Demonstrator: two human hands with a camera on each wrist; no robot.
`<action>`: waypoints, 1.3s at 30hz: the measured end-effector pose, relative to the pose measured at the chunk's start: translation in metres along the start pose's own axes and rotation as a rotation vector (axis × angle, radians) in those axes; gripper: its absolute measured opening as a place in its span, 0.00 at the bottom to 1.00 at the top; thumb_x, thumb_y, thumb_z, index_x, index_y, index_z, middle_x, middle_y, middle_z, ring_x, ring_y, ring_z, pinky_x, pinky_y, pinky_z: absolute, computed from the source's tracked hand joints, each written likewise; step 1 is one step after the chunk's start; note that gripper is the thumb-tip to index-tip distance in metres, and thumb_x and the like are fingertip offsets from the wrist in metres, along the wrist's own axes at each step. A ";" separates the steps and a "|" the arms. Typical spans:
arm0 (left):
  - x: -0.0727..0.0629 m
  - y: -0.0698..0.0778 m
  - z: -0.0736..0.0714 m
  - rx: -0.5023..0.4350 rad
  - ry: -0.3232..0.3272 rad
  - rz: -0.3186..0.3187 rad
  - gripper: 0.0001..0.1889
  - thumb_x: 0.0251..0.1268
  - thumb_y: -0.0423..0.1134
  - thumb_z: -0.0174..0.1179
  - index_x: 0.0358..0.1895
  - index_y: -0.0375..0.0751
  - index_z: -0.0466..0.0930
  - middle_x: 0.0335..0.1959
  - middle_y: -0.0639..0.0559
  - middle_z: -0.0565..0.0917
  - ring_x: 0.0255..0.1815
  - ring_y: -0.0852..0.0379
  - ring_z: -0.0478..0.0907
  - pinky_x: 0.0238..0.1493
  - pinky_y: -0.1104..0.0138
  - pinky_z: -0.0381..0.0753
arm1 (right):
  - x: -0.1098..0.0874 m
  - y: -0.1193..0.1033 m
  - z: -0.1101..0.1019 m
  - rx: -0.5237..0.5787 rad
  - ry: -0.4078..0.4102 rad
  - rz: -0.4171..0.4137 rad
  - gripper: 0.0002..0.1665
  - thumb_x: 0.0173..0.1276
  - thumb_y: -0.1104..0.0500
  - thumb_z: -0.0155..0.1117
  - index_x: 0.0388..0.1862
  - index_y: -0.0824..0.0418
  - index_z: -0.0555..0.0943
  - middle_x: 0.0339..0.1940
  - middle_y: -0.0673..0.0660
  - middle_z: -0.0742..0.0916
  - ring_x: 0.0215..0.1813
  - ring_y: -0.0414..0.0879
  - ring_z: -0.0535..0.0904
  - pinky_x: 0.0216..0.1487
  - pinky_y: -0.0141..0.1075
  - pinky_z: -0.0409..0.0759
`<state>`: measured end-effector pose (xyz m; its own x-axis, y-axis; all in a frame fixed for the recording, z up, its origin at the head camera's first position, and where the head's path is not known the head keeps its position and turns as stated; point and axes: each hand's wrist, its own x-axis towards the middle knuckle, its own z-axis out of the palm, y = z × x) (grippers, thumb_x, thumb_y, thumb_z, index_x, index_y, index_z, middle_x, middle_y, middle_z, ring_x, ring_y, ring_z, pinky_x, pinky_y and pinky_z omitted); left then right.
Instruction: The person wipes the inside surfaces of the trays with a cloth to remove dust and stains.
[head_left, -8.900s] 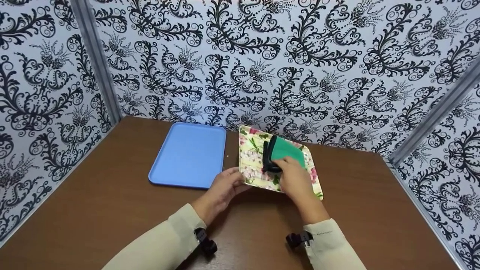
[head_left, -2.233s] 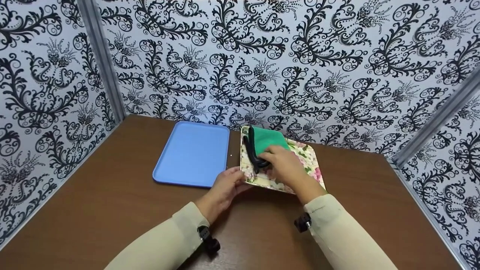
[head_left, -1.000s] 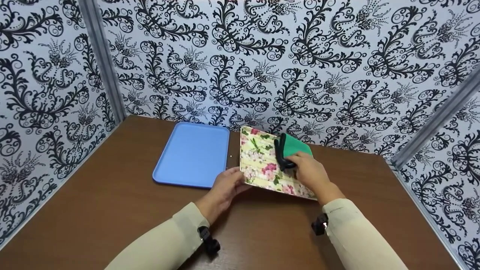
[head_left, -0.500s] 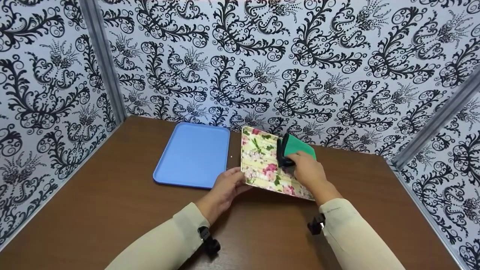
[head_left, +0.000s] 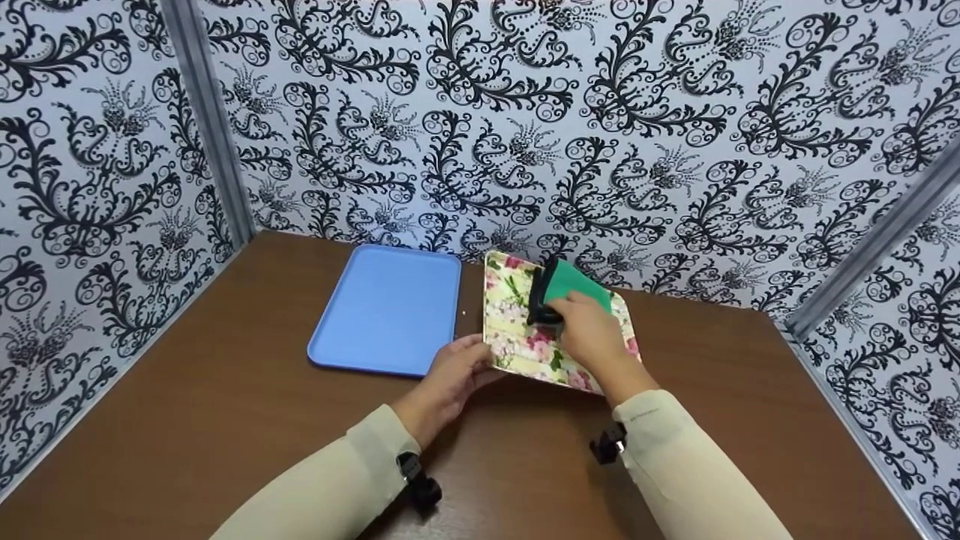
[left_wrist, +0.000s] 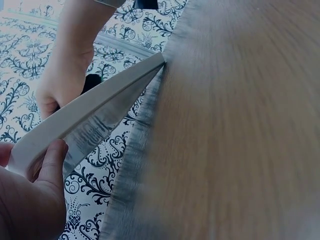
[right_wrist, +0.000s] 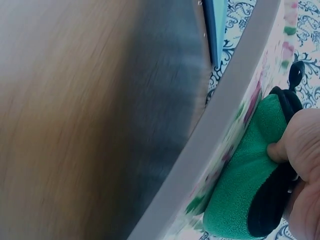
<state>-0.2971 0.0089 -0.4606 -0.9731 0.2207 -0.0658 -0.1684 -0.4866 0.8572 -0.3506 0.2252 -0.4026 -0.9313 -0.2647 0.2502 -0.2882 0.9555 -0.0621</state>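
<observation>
A floral tray (head_left: 517, 330) with pink flowers is held tilted over the table, its pale rim (left_wrist: 90, 100) slanting across the left wrist view. My left hand (head_left: 454, 375) grips its near left corner, thumb on one side and fingers on the other. My right hand (head_left: 592, 337) holds a green plush cleaning pad (head_left: 570, 281) with black trim against the tray's patterned face. In the right wrist view, the thumb presses into the green pad (right_wrist: 245, 170), and a black loop (right_wrist: 296, 74) sticks out at its end. Part of the pad is hidden behind the right hand.
A blue tray (head_left: 386, 311) lies flat on the brown table (head_left: 225, 405), left of the floral one. Tiny white specks (head_left: 463, 312) lie between the trays. Patterned wall panels (head_left: 525, 135) close off the back and both sides.
Over the last seconds my right hand has slid the pad left, then right, and now back left across the floral tray. My left hand keeps its grip; the blue tray has stayed put.
</observation>
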 end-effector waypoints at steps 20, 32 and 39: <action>0.001 0.000 -0.001 0.020 -0.016 0.001 0.25 0.58 0.27 0.51 0.61 0.21 0.75 0.37 0.49 0.87 0.38 0.60 0.84 0.51 0.63 0.88 | 0.007 -0.039 -0.007 -0.038 0.034 -0.049 0.35 0.64 0.74 0.57 0.66 0.49 0.83 0.56 0.57 0.84 0.59 0.57 0.81 0.49 0.53 0.86; 0.001 0.003 -0.001 0.002 -0.003 -0.003 0.22 0.60 0.27 0.50 0.57 0.22 0.76 0.35 0.51 0.84 0.37 0.61 0.82 0.50 0.63 0.88 | 0.004 -0.046 -0.006 0.027 0.106 -0.239 0.34 0.56 0.77 0.66 0.60 0.53 0.86 0.52 0.59 0.85 0.57 0.58 0.81 0.58 0.52 0.84; 0.003 0.004 -0.003 -0.004 -0.013 0.008 0.21 0.60 0.27 0.50 0.57 0.22 0.76 0.34 0.52 0.84 0.36 0.61 0.82 0.52 0.62 0.88 | -0.003 -0.038 -0.009 0.054 0.126 -0.354 0.33 0.51 0.77 0.72 0.55 0.53 0.88 0.51 0.59 0.86 0.56 0.57 0.82 0.59 0.50 0.84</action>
<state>-0.3008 0.0050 -0.4587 -0.9723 0.2276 -0.0527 -0.1615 -0.4917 0.8557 -0.3346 0.1908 -0.3922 -0.7384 -0.5561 0.3815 -0.6017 0.7987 -0.0006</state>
